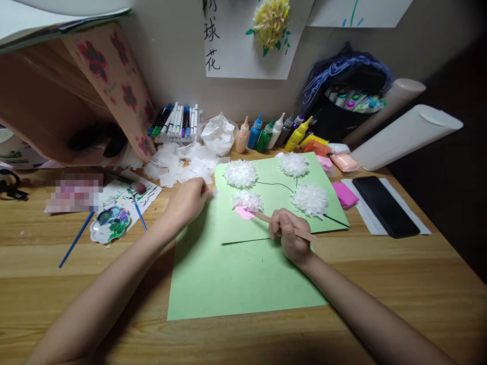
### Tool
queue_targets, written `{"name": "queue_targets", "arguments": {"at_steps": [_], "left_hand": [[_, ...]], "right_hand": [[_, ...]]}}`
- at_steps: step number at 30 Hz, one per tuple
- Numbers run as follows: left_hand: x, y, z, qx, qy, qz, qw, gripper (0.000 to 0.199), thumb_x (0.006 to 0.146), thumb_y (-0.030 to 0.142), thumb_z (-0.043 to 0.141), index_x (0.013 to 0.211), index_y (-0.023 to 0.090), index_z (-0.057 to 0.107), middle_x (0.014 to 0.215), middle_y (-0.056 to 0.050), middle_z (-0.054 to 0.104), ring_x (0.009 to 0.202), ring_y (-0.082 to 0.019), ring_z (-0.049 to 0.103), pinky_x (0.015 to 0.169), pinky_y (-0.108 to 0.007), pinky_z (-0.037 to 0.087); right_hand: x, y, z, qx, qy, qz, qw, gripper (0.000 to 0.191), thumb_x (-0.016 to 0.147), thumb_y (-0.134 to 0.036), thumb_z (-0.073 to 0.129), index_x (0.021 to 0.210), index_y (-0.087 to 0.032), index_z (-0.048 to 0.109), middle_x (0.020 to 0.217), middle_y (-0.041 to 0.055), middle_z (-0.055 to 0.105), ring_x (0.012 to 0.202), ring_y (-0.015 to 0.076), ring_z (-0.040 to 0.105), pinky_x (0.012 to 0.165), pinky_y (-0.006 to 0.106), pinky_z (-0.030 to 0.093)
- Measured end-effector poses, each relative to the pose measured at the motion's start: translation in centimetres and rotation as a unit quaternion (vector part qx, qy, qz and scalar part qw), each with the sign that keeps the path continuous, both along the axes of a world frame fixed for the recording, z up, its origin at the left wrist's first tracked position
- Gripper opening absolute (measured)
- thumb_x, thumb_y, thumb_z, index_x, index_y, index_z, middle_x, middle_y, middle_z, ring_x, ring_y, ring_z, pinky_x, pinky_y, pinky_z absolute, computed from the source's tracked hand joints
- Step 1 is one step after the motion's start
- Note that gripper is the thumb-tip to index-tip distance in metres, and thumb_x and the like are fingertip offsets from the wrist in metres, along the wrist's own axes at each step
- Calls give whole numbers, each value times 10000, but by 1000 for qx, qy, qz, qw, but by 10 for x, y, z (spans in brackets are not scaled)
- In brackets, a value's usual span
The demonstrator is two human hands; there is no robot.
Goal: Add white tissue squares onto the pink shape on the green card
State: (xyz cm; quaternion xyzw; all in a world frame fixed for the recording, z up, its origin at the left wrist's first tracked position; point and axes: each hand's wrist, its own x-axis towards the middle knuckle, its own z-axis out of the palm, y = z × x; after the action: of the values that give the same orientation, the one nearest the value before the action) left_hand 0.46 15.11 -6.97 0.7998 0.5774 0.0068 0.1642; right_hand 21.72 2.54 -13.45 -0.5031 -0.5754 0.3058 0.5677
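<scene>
My right hand point(289, 234) is closed round a flat wooden stick point(304, 234), whose tip touches a pink patch point(244, 213) at the lower edge of a white paper flower point(248, 201). That flower and three other fluffy white ones are on a green card point(274, 177) with thin black stem lines. Beside the card's left edge, my left hand point(190, 203) pinches a small whitish piece point(215, 193), probably paper. A larger green sheet point(243, 284) lies under the card and both hands' work area.
White paper scraps point(171, 163), a bowl of scraps point(218, 134), markers point(178, 120) and paint bottles point(264, 136) line the back. Palette point(110, 224) and brushes lie left. A black phone point(385, 207), pink clay packet point(344, 194) and white tube point(411, 137) are right.
</scene>
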Motion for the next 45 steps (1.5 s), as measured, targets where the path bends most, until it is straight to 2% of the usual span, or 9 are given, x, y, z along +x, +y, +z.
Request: {"name": "queue_targets", "arguments": {"at_steps": [4,8,13,17,22,26,30,39,45], "left_hand": [[4,-11,23,-81,-150,-76,982,159,837,333,561,774,191,596,811,-25,670,727,-169,581,630,-267,388],[15,-21,16,-186,-258,-182,930,155,823,327,593,758,187,615,769,-5,669,693,-140,578,635,-252,414],[32,-30,-14,-82,-195,-140,967,106,832,267,580,789,182,627,791,-28,676,695,-161,574,598,-270,376],[38,-33,-25,-13,-173,-142,975,113,855,246,538,800,186,617,819,-36,668,719,-173,569,612,-283,375],[39,-33,-28,29,-170,-147,974,124,873,243,513,822,183,610,862,-50,643,797,-190,566,648,-292,390],[40,-34,-30,38,-173,-153,972,127,882,256,516,825,180,600,869,-51,636,804,-191,563,644,-291,387],[40,-34,-31,46,-169,-150,973,112,878,244,524,819,180,594,857,-51,636,791,-189,565,637,-288,385],[40,-32,-30,41,-185,-137,972,109,874,234,506,799,183,566,849,-44,633,777,-182,569,644,-287,388],[37,-28,-37,60,-216,-34,974,207,955,260,335,875,182,509,878,-63,610,800,-185,544,695,-307,394]], "right_hand": [[-3,3,7,-44,-53,50,996,414,975,-366,369,621,-198,503,553,-14,502,501,112,468,506,264,366],[-4,7,9,-80,-50,45,995,392,972,-393,386,661,-196,520,594,-10,529,546,116,516,542,257,407],[-4,9,7,-84,-32,34,995,376,970,-409,391,697,-194,534,609,-9,545,557,111,508,543,248,412],[-4,9,6,-87,-31,38,995,370,972,-398,389,698,-193,531,617,-11,549,560,106,506,538,242,402],[-2,4,5,7,-59,11,998,371,982,-327,353,673,-201,515,597,-7,531,541,117,484,530,263,382],[-3,1,8,100,-159,36,981,359,968,-255,327,653,-214,493,560,3,489,541,146,463,538,297,370],[-6,5,10,79,-229,51,969,303,954,-207,348,688,-216,493,580,5,489,553,154,459,556,303,368],[-10,9,9,61,-247,49,966,303,966,-241,348,701,-220,494,590,11,504,572,164,467,561,310,361],[-13,15,15,37,-219,34,974,355,983,-277,335,655,-221,461,568,0,486,540,143,469,553,293,362]]}}
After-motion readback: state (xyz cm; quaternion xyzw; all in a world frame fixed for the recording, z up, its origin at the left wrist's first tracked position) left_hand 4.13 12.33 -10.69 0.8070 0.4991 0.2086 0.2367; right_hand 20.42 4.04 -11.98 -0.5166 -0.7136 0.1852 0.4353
